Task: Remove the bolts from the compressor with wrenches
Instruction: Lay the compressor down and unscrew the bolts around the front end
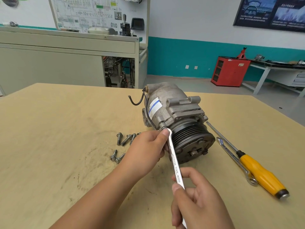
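At the compressor's (171,109) near edge, left hand (145,149) and right hand (198,202) grip the wrench (175,162) — bolts (125,140) just left

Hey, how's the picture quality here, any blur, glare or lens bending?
Head view: soft even light, only faint shadows beside the compressor; the wrench lettering is sharp, no strong glare; the far edge of the table bows from the wide lens; the top-left corner is smeared.

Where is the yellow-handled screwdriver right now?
In the head view, the screwdriver lies on the table at the person's right, just right of the compressor, alongside a spare wrench.
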